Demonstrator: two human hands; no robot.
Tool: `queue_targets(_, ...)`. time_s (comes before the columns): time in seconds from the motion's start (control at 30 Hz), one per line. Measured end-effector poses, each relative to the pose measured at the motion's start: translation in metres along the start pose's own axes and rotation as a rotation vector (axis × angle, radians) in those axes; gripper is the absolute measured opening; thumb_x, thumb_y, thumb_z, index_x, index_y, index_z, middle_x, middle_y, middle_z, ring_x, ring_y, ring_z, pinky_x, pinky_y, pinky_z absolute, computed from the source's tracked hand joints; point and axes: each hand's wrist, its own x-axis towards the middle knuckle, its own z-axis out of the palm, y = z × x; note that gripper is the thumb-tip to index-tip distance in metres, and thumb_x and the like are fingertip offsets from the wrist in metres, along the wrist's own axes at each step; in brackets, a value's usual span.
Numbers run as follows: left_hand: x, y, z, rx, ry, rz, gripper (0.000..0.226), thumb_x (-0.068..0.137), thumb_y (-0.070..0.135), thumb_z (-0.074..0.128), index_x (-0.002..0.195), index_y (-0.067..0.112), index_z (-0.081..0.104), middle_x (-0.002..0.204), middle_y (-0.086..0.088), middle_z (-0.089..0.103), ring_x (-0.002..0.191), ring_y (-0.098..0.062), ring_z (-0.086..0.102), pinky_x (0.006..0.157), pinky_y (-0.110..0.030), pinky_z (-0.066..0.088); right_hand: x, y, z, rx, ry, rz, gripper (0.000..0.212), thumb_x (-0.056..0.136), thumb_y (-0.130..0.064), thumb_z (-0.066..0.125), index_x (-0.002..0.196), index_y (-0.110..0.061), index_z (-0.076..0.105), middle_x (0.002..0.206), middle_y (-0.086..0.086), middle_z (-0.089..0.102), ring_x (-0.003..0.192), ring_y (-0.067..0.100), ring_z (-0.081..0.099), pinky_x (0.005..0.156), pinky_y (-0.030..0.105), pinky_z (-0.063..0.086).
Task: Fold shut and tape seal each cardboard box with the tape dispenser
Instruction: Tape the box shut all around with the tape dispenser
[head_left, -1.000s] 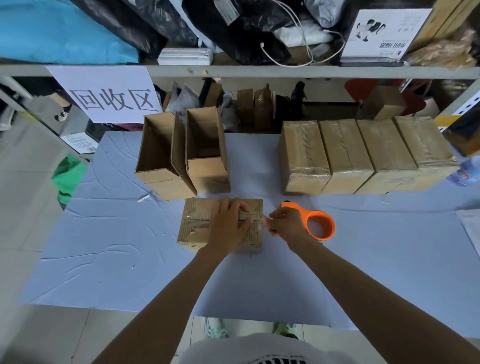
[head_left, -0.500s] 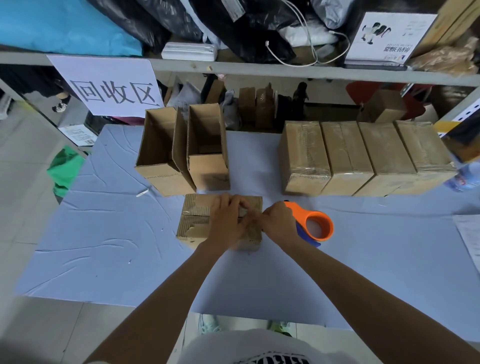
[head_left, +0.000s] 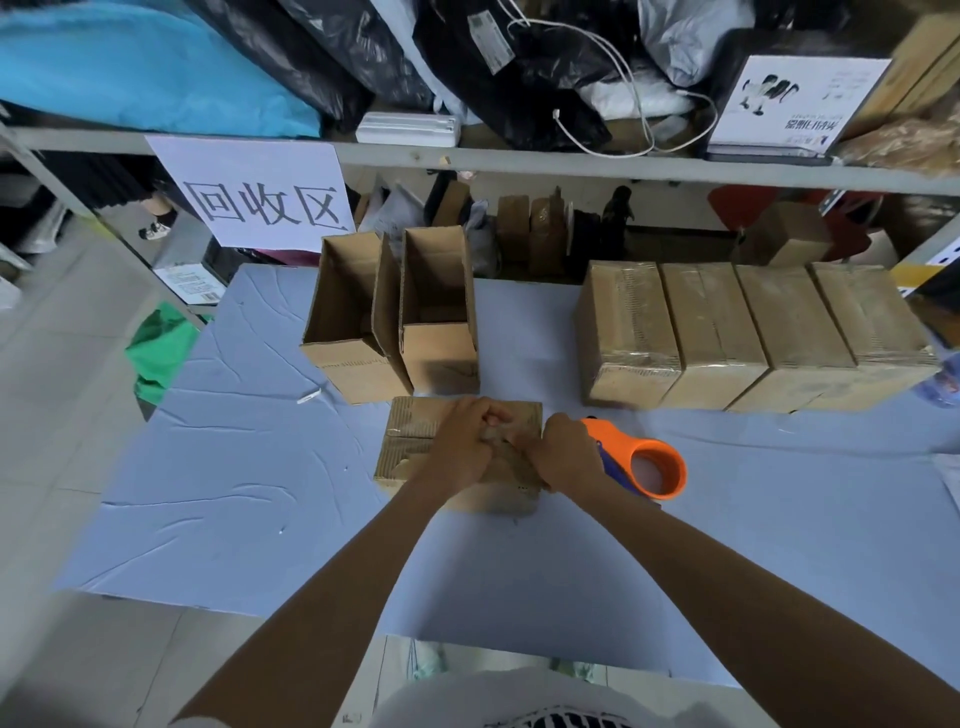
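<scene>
1. Under both hands, on the blue table (head_left: 249, 493), lies a closed box (head_left: 415, 447), flaps folded down and ribbed top facing up.
2. The left hand (head_left: 462, 454) rests palm down on the box's top with its fingers bent toward the far edge. Whether they pinch tape or only press the cardboard cannot be told.
3. The right hand (head_left: 563, 460) sits close against the left, over the box's right end. Its fingers curl round the handle of the dispenser (head_left: 652, 467), gripping it.
4. The dispenser's orange ring sticks out to the right of the right hand, past the box's edge and low over the table. A blue part shows under the orange, near the wrist.
5. Just beyond the left hand stand the left open box (head_left: 348, 322) and the right open box (head_left: 439, 322), side by side with their mouths up. The right one stands just beside the closed box's far edge.
6. Beyond the right hand and off to its right, four sealed boxes (head_left: 628, 322) stand in a row with sides touching and glossy tape across their tops.
7. Well to the left of the left hand, a small white scrap (head_left: 309, 397) lies on the table.
8. Far beyond both hands, a paper sign (head_left: 260, 202) with three characters hangs from a shelf (head_left: 519, 161) loaded with dark bags and a white cable.
</scene>
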Motion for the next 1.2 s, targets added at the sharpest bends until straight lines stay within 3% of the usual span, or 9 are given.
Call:
queue_targets(0.17,-0.013,0.012,-0.01,-0.161,0.063,-0.038,0.039,0.075,-0.017,0.051,0.095,0.013,0.065,0.09,0.008,0.056,0.085,-0.01,0.052,0.074,-0.009,0.042,0.009,0.001,-0.012,0.12,-0.093,0.039,0.042,0.08,-0.044,0.069,0.072,-0.014,0.041,0.086,0.015,0.064,0.083,0.034,0.067,0.071,0.038,0.054)
queue_targets(0.33,-0.03,-0.008,-0.053,0.215,0.573,-0.385,0.033,0.089,0.019,0.059,0.121,0.015,0.053,0.125,-0.007,0.048,0.117,-0.027,0.044,0.087,-0.038,0.045,0.006,0.003,-0.014,-0.06,-0.223,0.015,0.045,0.091,-0.05,0.052,0.073,-0.01,0.052,0.071,0.015,0.069,0.057,0.026,0.062,0.07,0.037,0.058)
queue_targets(0.47,-0.031,-0.033,-0.071,0.269,0.272,-0.636,0.031,0.093,0.035,0.052,0.104,0.008,0.063,0.107,-0.011,0.064,0.096,-0.032,0.057,0.075,-0.032,0.041,0.003,0.008,-0.013,-0.12,-0.237,-0.023,0.04,0.092,-0.049,0.053,0.067,-0.017,0.048,0.079,0.013,0.067,0.069,0.025,0.064,0.054,0.031,0.049)
queue_targets(0.67,-0.031,-0.028,-0.067,0.28,0.395,-0.553,0.021,0.093,0.02,0.055,0.096,0.011,0.073,0.098,-0.013,0.07,0.095,-0.035,0.061,0.075,-0.031,0.042,0.005,0.008,-0.006,-0.203,-0.055,-0.086,0.053,0.089,-0.058,0.049,0.102,-0.007,0.055,0.101,0.012,0.061,0.096,0.032,0.061,0.072,0.035,0.045)
queue_targets(0.8,-0.033,-0.031,-0.065,0.33,0.398,-0.558,0.019,0.091,0.02,0.055,0.084,0.014,0.072,0.085,-0.01,0.069,0.083,-0.034,0.062,0.066,-0.029,0.046,0.016,0.013,-0.002,0.11,-0.09,-0.037,0.047,0.08,-0.048,0.069,0.065,-0.01,0.045,0.074,0.015,0.06,0.074,0.035,0.065,0.064,0.039,0.052)
queue_targets(0.9,-0.034,-0.026,-0.064,0.352,0.4,-0.538,0.021,0.091,0.018,0.054,0.079,0.01,0.069,0.081,-0.01,0.067,0.077,-0.03,0.06,0.064,-0.03,0.047,0.018,0.015,-0.004,0.128,-0.114,-0.033,0.046,0.079,-0.045,0.072,0.063,-0.01,0.046,0.06,0.008,0.056,0.055,0.027,0.059,0.066,0.043,0.055)
queue_targets(1.0,-0.031,-0.025,-0.077,0.258,0.324,-0.582,0.019,0.09,0.024,0.057,0.1,0.011,0.066,0.097,-0.009,0.063,0.092,-0.029,0.06,0.077,-0.033,0.049,0.015,0.014,-0.009,0.121,-0.123,-0.093,0.047,0.079,-0.045,0.072,0.06,-0.011,0.046,0.054,0.004,0.052,0.058,0.027,0.058,0.066,0.043,0.053)
queue_targets(1.07,-0.03,-0.021,-0.089,0.203,0.196,-0.63,0.047,0.088,0.035,0.061,0.126,0.009,0.051,0.123,-0.012,0.056,0.114,-0.032,0.055,0.094,-0.036,0.045,0.011,0.014,-0.011,0.094,-0.095,-0.147,0.046,0.082,-0.041,0.07,0.054,-0.015,0.045,0.051,0.001,0.048,0.055,0.022,0.054,0.062,0.038,0.049)
queue_targets(1.2,-0.019,0.001,-0.102,0.063,0.083,-0.458,0.062,0.084,0.032,0.069,0.137,0.013,0.041,0.141,-0.008,0.043,0.125,-0.026,0.045,0.099,-0.033,0.038,0.005,0.015,-0.018,0.006,-0.031,-0.319,0.041,0.086,-0.025,0.066,0.052,-0.018,0.043,0.051,-0.008,0.041,0.05,0.008,0.039,0.056,0.029,0.028)
